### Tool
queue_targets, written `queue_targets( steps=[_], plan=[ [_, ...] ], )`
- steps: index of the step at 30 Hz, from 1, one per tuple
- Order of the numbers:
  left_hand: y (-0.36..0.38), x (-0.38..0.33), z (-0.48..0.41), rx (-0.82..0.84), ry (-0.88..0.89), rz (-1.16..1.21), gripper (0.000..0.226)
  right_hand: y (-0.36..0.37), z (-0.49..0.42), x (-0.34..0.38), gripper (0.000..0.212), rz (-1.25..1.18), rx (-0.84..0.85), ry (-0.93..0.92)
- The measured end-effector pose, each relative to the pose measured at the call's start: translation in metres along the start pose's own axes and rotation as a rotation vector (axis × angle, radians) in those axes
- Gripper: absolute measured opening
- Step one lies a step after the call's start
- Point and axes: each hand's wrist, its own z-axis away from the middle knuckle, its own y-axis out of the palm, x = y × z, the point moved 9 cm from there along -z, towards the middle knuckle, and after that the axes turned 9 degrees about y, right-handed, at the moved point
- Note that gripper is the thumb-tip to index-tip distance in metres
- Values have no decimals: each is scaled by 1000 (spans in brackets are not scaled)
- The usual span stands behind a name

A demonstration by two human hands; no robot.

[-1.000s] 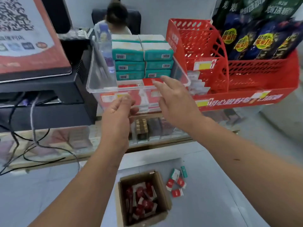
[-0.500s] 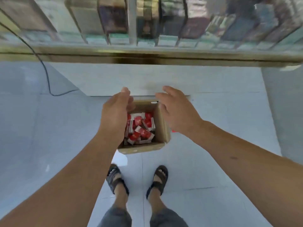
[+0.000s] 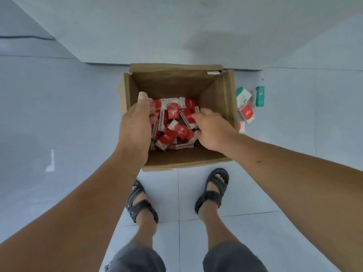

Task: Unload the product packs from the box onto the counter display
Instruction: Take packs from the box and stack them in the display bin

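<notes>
A: Hard to make out?
B: Fingertips of the left hand (image 3: 135,126) and right hand (image 3: 211,131), sunk among packs inside the cardboard box (image 3: 176,83); apart, curled, grip impossible to tell.
A: Inside the box?
B: Jumbled red-and-white product packs (image 3: 172,112) on the bottom. Just right of the box, on the floor (image 3: 59,114): loose packs (image 3: 246,111), partly hidden behind its wall, plus a small green object (image 3: 260,96).

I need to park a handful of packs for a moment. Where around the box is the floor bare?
Left of the box the floor tiles are bare and wide. Right of it is crowded: loose packs and a green item lie there. Toward the sandals only a narrow strip.
</notes>
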Motion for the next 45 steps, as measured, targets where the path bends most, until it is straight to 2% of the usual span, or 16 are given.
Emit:
queue_targets(
  steps=[4,9,11,13,15,17,19,24,26,29,32,35,38,40,43,45],
  plan=[
    [21,38,-37,-24,-31,26,46,78,-59,-2,63,101,167,-30],
    [38,67,-86,-77,17,93,51,158,-128,5,86,197,287,-135],
    [42,72,-101,-93,41,145,51,185,-153,5,74,133,304,-132],
    [45,75,-113,-102,65,190,52,205,-171,9,62,187,272,-197],
    [48,76,-121,-110,84,225,53,222,-184,6,70,189,264,-169],
    [49,76,-125,-113,104,238,53,225,-189,6,87,162,239,-126],
    [49,75,-126,-108,116,248,54,222,-190,4,93,158,187,-106],
    [47,64,-112,-88,136,216,53,187,-172,5,79,129,117,-100],
    [47,59,-99,-73,116,192,52,169,-156,3,66,78,163,-108],
    [44,47,-83,-64,113,171,52,154,-138,-3,61,35,251,-84],
    [43,44,-86,-68,159,160,51,172,-143,-12,70,0,351,7],
    [47,60,-97,-65,154,171,51,205,-160,-12,90,-108,396,57],
    [49,75,-103,-57,135,198,51,223,-175,-7,95,-228,271,75],
    [49,79,-104,-51,135,209,51,228,-182,-4,89,-153,166,65],
    [50,78,-103,-39,132,212,51,231,-181,-10,93,-132,187,96],
    [49,72,-98,-43,136,208,51,217,-176,-17,84,-165,177,141]
  ],
)
